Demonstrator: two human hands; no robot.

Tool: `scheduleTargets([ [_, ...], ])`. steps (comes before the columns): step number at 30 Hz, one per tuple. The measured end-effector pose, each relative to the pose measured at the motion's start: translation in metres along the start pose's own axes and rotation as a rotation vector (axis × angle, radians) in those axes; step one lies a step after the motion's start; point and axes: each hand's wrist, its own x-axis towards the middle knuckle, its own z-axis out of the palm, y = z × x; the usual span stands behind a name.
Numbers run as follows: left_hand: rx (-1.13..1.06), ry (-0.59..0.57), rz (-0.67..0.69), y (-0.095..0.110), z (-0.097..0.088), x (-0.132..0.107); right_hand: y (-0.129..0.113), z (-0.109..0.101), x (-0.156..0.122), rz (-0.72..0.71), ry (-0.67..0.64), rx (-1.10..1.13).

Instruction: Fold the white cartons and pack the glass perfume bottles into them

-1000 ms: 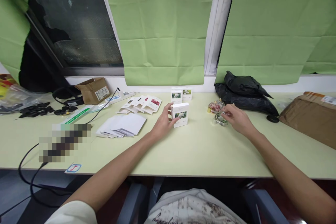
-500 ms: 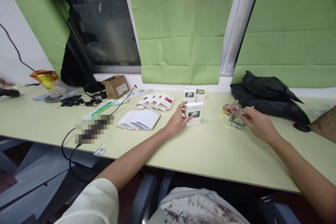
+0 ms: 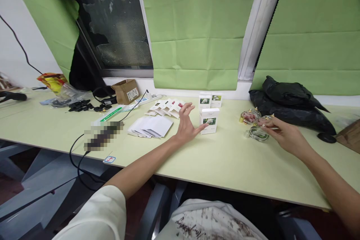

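My left hand [image 3: 185, 125] is raised with its fingers spread. Its thumb reaches to the front of a white carton [image 3: 209, 126] printed with a white flower, standing upright on the table. Two similar cartons [image 3: 216, 100] stand behind it. On the right, my right hand [image 3: 285, 135] has its fingers closed around a small pinkish glass bottle [image 3: 263, 120] with a gold top, partly hidden by the fingers. Just below and behind it lie a clear glass bottle with green inside [image 3: 258, 134] and a reddish glass bottle [image 3: 249, 116].
Left of my left hand lie a fan of white flattened cartons [image 3: 153, 126] and several flower-printed cartons [image 3: 165, 107]. Farther left are a brown box [image 3: 126, 92], black cables and small black parts [image 3: 81, 106]. A black plastic bag [image 3: 292, 108] lies at the back right.
My left hand has loosened from the carton, its fingers lifting and spreading to the left. My right hand has shifted slightly and the pinkish bottle shows more clearly at its fingertips.
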Motion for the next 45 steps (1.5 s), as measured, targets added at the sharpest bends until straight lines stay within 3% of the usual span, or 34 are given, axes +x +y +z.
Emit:
scheduleTargets([
  [1,0.031,-0.048,0.036,0.005,-0.003,-0.001,-0.002,-0.001,-0.003,-0.007,-0.013,0.024],
  [2,0.038,-0.159,0.081,0.011,-0.005,-0.003,-0.005,-0.002,-0.007,-0.017,-0.029,0.048],
  [4,-0.011,-0.487,0.185,0.030,-0.004,-0.008,-0.016,-0.001,-0.014,-0.054,-0.061,0.097],
  [6,-0.068,-0.662,0.246,0.052,0.006,-0.013,-0.034,0.003,-0.022,-0.097,-0.097,0.139],
  [8,-0.118,-0.676,0.197,0.070,0.022,-0.018,-0.056,0.008,-0.029,-0.112,-0.146,0.176],
  [10,-0.179,-0.677,0.061,0.080,0.038,-0.019,-0.077,0.015,-0.032,-0.133,-0.179,0.217],
  [12,-0.243,-0.690,-0.076,0.082,0.050,-0.018,-0.094,0.022,-0.032,-0.184,-0.197,0.238],
  [15,-0.294,-0.695,-0.166,0.077,0.058,-0.017,-0.109,0.030,-0.027,-0.253,-0.215,0.266],
  [20,-0.315,-0.673,-0.201,0.070,0.057,-0.018,-0.117,0.031,-0.013,-0.254,-0.263,0.271],
  [27,-0.295,-0.650,-0.210,0.070,0.057,-0.018,-0.123,0.025,-0.007,-0.357,-0.253,0.074],
  [32,-0.290,-0.647,-0.206,0.071,0.058,-0.018,-0.130,0.024,-0.008,-0.350,-0.260,-0.017],
  [41,-0.282,-0.639,-0.253,0.074,0.058,-0.016,-0.149,0.044,-0.026,-0.246,-0.029,-0.229],
  [45,-0.327,-0.652,-0.237,0.070,0.056,-0.014,-0.137,0.037,-0.016,-0.301,-0.160,-0.056],
])
